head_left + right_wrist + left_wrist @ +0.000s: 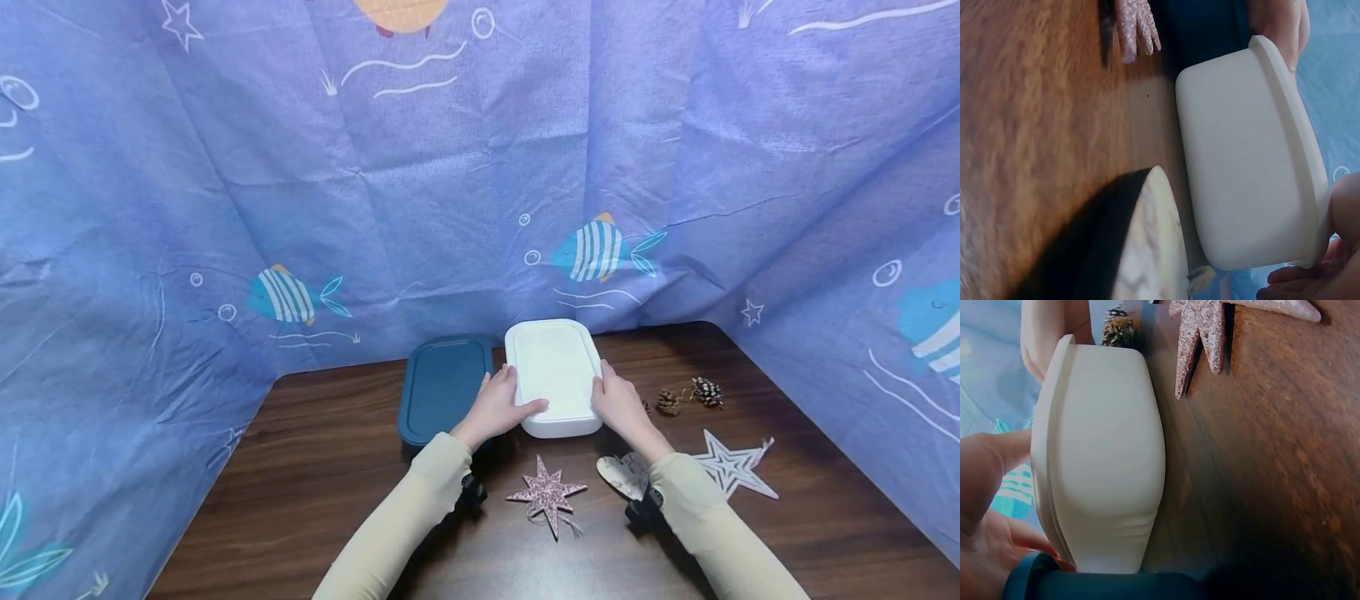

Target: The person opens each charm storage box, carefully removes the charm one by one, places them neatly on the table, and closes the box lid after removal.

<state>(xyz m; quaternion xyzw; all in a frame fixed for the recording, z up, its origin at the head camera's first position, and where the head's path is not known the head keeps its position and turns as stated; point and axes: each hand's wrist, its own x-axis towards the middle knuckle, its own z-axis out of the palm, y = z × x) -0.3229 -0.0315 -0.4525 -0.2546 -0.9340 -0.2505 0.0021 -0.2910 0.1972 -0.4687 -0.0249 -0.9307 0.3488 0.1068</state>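
Note:
A white lidded container [555, 367] stands on the table between my two hands. My left hand [497, 408] grips its left side, the thumb lying over the edge of the lid. On the opposite side, my right hand [618, 406] holds the rim near the front right corner. Both wrist views show the container's plain front wall [1107, 437] and the lip round its top. Just left of it is a blue lidded container [444, 387], partly behind my left hand. The fingers along the white container's far sides are partly hidden.
A pink glittery star [547, 493] lies in front of the container. A heart-shaped ornament [622, 475] is partly under my right wrist. Further right are a white star [731, 465] and small pinecones [707, 392]. A blue fish-print curtain [465, 208] hangs behind the table.

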